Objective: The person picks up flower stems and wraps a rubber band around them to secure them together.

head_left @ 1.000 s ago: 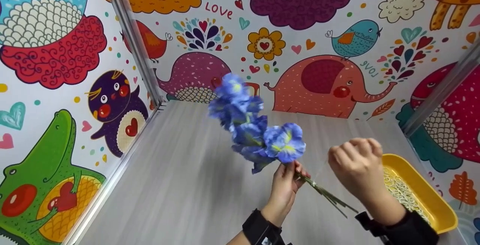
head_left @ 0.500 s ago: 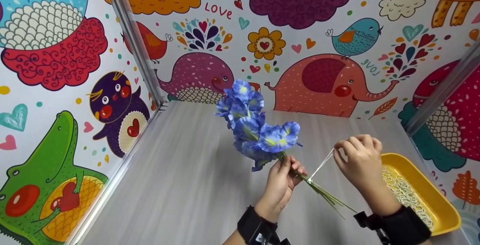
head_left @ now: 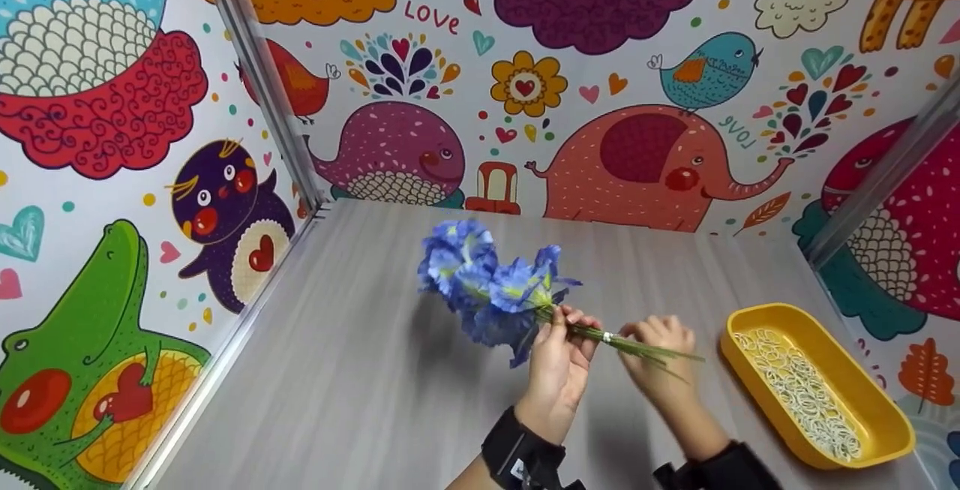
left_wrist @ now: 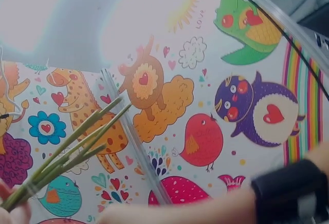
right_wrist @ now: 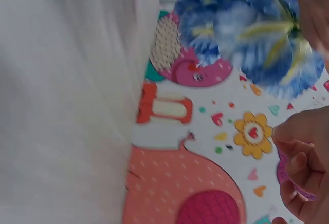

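Note:
My left hand (head_left: 562,359) grips a bunch of blue artificial flowers (head_left: 484,280) by the green stems just under the blooms. A white rubber band (head_left: 606,338) circles the stems right below that hand. The free stem ends (left_wrist: 77,154) spread apart in the left wrist view. My right hand (head_left: 664,359), a little blurred, is behind the lower stems, which cross over it in the head view. In the right wrist view, the fingers of my right hand (right_wrist: 303,162) are loosely bent, with nothing seen between them.
A yellow tray (head_left: 885,407) at the right holds many pale rubber bands (head_left: 802,392). The grey tabletop (head_left: 322,370) runs back to cartoon-printed wall panels (head_left: 600,85) with metal edges. Black straps (head_left: 525,449) circle both wrists.
The right hand first pulls the rubber band out into a stretched loop, then comes down and left to the stems. The band now lies snug round them, and the flower heads have dipped lower.

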{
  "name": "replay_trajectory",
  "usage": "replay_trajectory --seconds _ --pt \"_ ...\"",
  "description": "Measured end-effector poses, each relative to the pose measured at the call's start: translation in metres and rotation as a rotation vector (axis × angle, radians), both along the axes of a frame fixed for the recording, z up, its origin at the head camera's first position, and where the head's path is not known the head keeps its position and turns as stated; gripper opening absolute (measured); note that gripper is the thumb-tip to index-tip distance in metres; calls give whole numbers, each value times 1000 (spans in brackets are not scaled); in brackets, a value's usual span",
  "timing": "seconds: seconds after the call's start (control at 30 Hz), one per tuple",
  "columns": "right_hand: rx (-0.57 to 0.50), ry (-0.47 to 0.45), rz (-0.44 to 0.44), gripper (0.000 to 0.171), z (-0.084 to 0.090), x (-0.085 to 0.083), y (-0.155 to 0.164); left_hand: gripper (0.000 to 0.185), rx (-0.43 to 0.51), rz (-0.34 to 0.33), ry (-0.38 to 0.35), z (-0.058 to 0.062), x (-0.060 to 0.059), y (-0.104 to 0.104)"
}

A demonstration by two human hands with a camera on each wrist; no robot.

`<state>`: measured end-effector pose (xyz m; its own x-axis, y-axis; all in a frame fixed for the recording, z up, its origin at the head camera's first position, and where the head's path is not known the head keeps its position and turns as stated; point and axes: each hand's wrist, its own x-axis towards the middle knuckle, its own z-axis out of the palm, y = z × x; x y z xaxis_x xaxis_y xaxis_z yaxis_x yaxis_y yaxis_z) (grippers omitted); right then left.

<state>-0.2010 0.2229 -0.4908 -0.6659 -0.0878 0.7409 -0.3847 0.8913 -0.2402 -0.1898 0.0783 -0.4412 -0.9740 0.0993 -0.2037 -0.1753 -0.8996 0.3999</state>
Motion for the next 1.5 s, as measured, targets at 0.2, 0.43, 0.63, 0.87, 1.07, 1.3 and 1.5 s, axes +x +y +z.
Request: replay_trajectory --seconds 0.2,0.43,0.63,0.87,1.07,1.3,1.5 --pt "-54 165 77 12 -29 11 -23 31 57 112 -20 0 -3 2" --pt "-112 280 141 20 -34 29 -39 31 40 199 6 -6 -8 5" --pt "-90 413 162 33 -16 42 -45 26 -63 267 -5 -18 -11 7" --pt "-74 541 187 34 21 50 -44 21 -195 297 41 -26 -11 11" --pt "-90 611 143 32 42 51 -38 18 -303 281 113 -23 -6 9" --pt "-110 620 93 34 50 55 -30 31 -420 288 189 -16 -2 2" --pt "-123 595 66 36 47 55 -20 36 -493 321 204 -9 1 -1"
